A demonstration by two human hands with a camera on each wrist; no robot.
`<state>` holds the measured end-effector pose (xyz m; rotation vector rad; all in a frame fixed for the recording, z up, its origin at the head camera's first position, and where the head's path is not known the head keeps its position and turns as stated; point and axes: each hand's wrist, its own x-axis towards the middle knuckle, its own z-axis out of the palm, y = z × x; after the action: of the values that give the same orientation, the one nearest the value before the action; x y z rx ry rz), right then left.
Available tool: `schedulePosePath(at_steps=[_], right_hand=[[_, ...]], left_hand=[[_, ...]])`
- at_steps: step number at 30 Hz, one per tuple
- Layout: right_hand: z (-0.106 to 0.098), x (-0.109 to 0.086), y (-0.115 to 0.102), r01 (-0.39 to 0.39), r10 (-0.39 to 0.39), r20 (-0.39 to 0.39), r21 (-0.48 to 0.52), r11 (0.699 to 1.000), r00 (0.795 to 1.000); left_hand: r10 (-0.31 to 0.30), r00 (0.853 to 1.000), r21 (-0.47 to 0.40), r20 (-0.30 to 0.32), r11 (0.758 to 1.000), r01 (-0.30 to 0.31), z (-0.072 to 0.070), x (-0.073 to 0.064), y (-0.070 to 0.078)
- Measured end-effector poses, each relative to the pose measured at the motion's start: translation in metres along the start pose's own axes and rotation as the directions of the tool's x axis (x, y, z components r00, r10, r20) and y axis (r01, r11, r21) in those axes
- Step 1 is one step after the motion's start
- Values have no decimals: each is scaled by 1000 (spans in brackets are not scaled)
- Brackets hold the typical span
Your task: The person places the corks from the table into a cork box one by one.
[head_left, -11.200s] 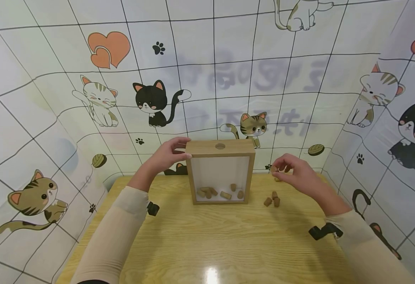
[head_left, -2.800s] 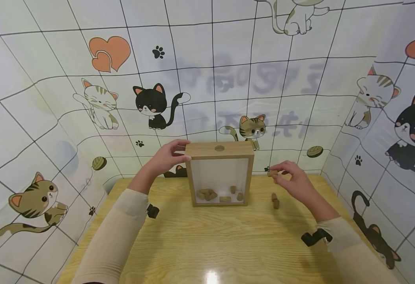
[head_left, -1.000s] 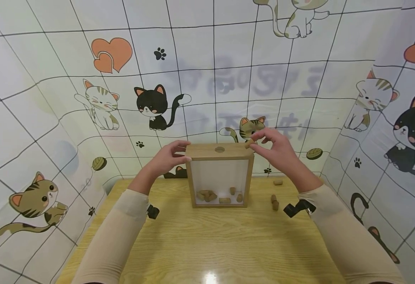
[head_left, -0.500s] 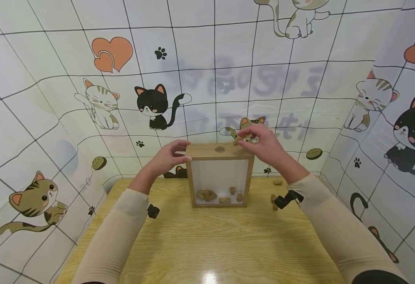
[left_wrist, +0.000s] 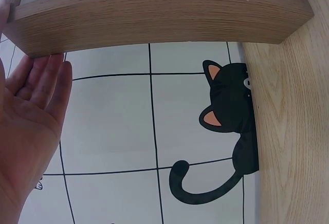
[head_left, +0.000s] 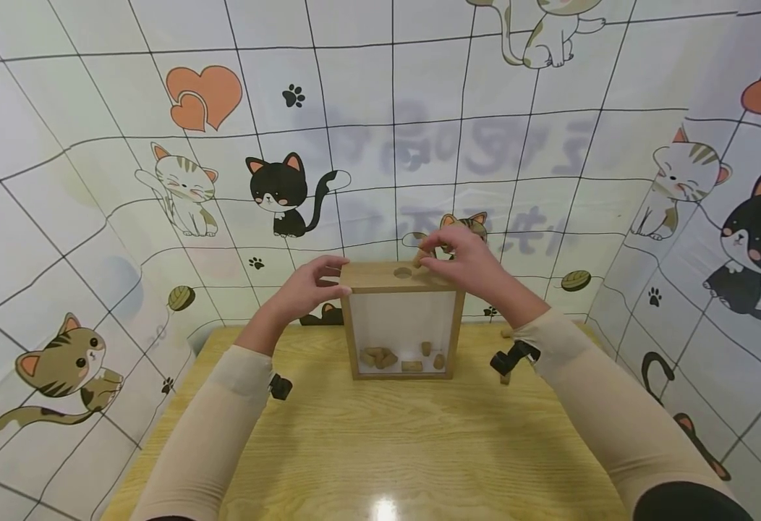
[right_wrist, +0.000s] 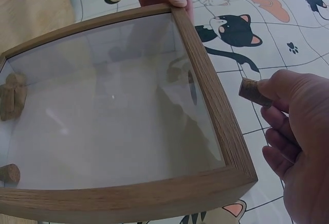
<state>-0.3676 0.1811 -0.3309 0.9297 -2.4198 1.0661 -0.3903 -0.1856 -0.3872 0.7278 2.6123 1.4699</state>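
Note:
A shallow wooden box (head_left: 367,278) with a clear front stands upright on the table. Its top has a round hole (head_left: 403,273). My left hand (head_left: 305,291) grips the upper left corner, thumb in front and fingers behind; the left wrist view shows those fingers against the wooden side (left_wrist: 154,19). Between thumb and fingertips, my right hand (head_left: 468,262) pinches a cork (right_wrist: 255,91) just right of the hole, above the box top and apart from it. Behind the clear front, several corks (head_left: 379,357) lie at the bottom.
On the wooden table (head_left: 380,441), loose corks (head_left: 506,378) lie to the right of the box, partly hidden by the right wrist's black camera mount (head_left: 513,357). A cat-printed sheet (head_left: 367,159) hangs close behind the box and along both sides.
My right hand has lifted a cork from the table's right side and carried it left across the box top towards the hole. Fewer corks lie on the table. My left hand stays put.

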Motion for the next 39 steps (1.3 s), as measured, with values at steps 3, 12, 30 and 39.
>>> schedulePosePath(at_steps=[3,12,30,39], right_hand=[[3,4,-2,9,-9,22,-4,1000,1000],[12,13,1,56,-52,78,-40,998,996],[21,19,-2,59,-49,125,-83,995,991],[18,15,-3,50,-41,100,-89,995,994]], left_hand=[[0,1000,2,-2,1000,0,0,0,0],[-5,1000,-3,-1,1000,5,1,-2,3],[-5,1000,6,-1,1000,5,0,-2,3],[-13,1000,-7,-1,1000,13,0,-2,3]])
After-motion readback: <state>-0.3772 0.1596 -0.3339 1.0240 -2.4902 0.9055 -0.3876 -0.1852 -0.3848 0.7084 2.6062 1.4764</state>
